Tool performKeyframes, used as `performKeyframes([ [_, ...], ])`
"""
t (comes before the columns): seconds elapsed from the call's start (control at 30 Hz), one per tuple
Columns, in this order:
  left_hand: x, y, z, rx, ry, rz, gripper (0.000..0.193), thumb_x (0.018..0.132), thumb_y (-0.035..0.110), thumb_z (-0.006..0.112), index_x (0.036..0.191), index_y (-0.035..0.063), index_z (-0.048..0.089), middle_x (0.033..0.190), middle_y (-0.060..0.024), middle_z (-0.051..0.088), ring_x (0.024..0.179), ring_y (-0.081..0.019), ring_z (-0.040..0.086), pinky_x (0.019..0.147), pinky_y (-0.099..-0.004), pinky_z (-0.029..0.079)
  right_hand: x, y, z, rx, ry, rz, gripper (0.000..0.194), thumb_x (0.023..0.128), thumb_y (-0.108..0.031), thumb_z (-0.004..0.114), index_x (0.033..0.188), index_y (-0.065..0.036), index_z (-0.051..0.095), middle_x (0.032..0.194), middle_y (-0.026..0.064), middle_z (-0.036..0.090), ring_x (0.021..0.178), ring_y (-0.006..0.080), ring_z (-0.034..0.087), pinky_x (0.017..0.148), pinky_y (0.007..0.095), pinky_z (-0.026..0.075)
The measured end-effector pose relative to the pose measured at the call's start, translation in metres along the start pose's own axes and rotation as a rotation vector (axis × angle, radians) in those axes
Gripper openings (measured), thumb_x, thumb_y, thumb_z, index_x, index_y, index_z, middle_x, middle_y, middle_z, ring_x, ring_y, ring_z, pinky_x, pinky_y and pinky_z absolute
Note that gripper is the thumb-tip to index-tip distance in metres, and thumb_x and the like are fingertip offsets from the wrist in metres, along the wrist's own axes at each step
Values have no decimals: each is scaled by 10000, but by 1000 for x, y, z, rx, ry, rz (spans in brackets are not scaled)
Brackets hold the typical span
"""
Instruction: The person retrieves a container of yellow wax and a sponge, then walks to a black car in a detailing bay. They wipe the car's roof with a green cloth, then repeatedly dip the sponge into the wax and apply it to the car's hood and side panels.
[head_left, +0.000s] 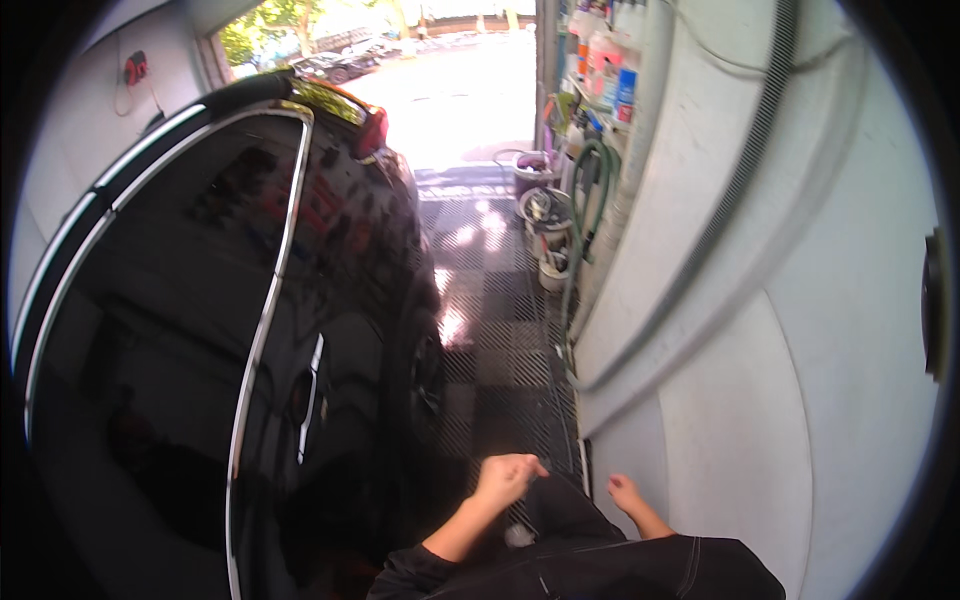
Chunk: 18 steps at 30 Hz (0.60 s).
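My left hand (508, 478) hangs in front of my dark trousers with its fingers curled in, and I see nothing in it. Near the white wall panel on the right is my right hand (624, 493), small in view. Its fingers look bent, but what the palm does is hidden. Neither hand touches the shiny black car (352, 300) on my left. Its chrome door handle (310, 397) and chrome window trim (255, 352) face me, and a rear wheel (427, 367) stands ahead of my left hand.
Dark ribbed floor tiles (491, 330) form a narrow aisle towards a bright open doorway (472, 97). Along its right side stand several buckets (553, 270), a hanging green hose (577, 300) and a shelf of bottles (604, 64). A grey corrugated hose (739, 180) runs along the wall.
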<state>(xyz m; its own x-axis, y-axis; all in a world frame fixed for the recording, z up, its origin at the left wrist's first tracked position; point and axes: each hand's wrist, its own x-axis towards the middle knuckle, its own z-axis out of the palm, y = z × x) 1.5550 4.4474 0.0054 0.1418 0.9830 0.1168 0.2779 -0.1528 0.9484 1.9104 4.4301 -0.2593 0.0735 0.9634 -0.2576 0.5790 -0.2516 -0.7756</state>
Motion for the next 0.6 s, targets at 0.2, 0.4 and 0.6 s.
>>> performKeyframes([
  [0.2,194,72,-51,337,-218,584,521,977,329,480,1413,44,477,1397,-214,483,1267,-394,471,1077,-461,382,198,-54,-7,64,-63,38,287,906,-142,623,1142,19,655,960,136,699,770,210,671,709,348,552],
  [0.4,336,9,-107,460,-78,219,605,924,175,603,1453,-17,379,1438,-236,444,1314,-392,455,1101,-434,381,438,-271,35,512,-154,-43,280,955,-161,620,1198,-25,639,1002,56,688,814,117,659,659,247,517],
  [0.6,363,-115,-131,322,376,-398,690,893,132,662,1471,-36,323,1387,-284,478,1218,-359,566,1007,-403,475,583,-491,60,728,-708,-125,314,1007,-104,522,1291,29,519,1082,160,659,773,205,683,669,314,589],
])
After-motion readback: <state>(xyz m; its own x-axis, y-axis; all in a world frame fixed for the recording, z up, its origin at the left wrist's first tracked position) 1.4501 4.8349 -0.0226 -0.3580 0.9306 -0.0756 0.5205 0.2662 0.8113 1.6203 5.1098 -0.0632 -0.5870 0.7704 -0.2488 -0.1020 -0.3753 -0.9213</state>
